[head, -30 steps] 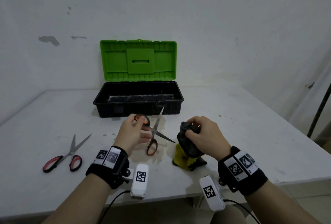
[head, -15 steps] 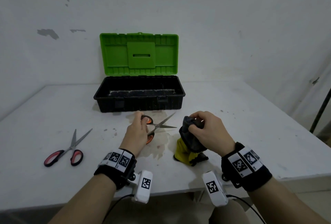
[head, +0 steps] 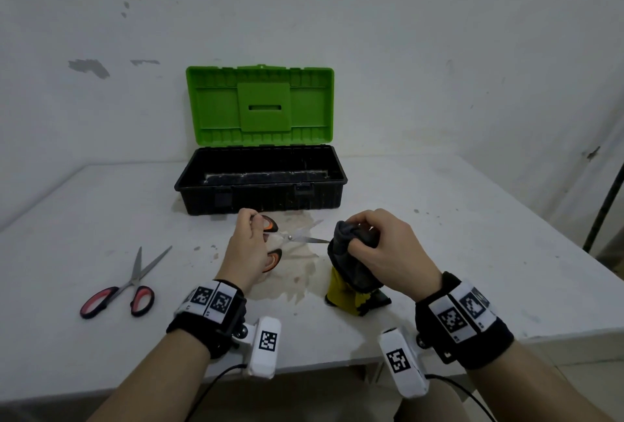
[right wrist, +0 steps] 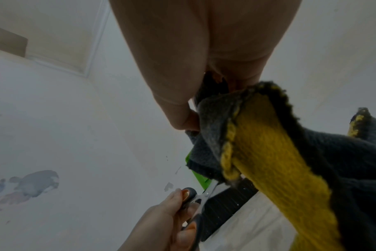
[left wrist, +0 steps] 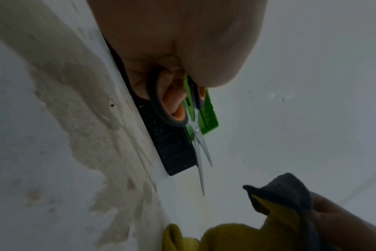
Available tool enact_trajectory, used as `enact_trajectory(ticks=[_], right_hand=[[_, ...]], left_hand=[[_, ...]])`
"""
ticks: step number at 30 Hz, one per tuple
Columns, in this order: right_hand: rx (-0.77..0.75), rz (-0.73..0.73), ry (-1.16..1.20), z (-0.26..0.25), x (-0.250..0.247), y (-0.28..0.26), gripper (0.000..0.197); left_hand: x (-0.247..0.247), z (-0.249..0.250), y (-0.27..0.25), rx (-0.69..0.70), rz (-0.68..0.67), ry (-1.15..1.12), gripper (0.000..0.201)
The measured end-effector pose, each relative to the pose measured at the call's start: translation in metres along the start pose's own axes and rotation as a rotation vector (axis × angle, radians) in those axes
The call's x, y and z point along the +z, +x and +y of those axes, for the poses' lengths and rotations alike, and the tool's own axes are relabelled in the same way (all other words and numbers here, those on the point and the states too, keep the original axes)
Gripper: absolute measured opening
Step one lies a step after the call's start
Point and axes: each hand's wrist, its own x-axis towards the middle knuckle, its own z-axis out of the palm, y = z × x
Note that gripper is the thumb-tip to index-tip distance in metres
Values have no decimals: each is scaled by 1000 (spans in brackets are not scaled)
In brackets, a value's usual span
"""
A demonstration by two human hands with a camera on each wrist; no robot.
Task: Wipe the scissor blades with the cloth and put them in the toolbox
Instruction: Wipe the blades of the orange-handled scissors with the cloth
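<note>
Head view with both wrist views, as I read them from my remote station. My left hand [head: 248, 249] grips the orange-handled scissors [head: 289, 240]: in the left wrist view its fingers [left wrist: 174, 100] are curled through the handle loops, and the blades stand parted in a narrow V, held above the table [head: 101, 219] with the tips aimed at the cloth [head: 353, 263]. My right hand [head: 385, 246] pinches the bunched top of that grey and yellow cloth, thumb and fingertips [right wrist: 182, 118] pressed together on the fabric; its lower folds rest on the table. The lower blade tip lies at the cloth's left edge; I cannot tell whether it touches. Compared with half a second ago, the blade tips have come closer to the cloth, and the right hand keeps its pinch. One second ago the blades pointed up toward the toolbox [head: 260, 182] and were spread wider. The toolbox, black with a green lid [head: 260, 106] raised, sits open at the back of the table, just behind both hands. A second pair, the red-handled scissors [head: 125, 286], lies flat well to the left, blades parted. Square black-and-white coded markers show on the wristbands [head: 211, 300] and on the wrist cameras [head: 265, 342]; I can read no brand or lettering anywhere
</note>
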Motion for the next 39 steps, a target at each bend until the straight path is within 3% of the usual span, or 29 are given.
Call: enact_trajectory(ticks=[5,11,14,18,23,30,34,39], right_hand=[[-62,-27,-8,-5,3,-5,20],[-93,5,-7,-8,3,-5,24],[-109,77,19,-10,3,-5,31],[-212,184,-77,-16,10,2,18],[-244,138,-119,-16,33,5,21],[-214,155,-124,-7,38,5,18],[-32,221,-129,9,23,19,16],[50,285,-128,26,8,23,12]], left_hand=[[0,5,-1,28,20,-156,15],[5,14,-2,-97,47,-433,20],[6,17,-5,-98,48,-422,24],[16,24,-13,-73,42,-335,19],[32,30,-24,29,97,-262,21],[39,30,-26,52,69,-326,21],[34,30,-28,51,107,-335,21],[32,23,-24,-216,97,-577,17]])
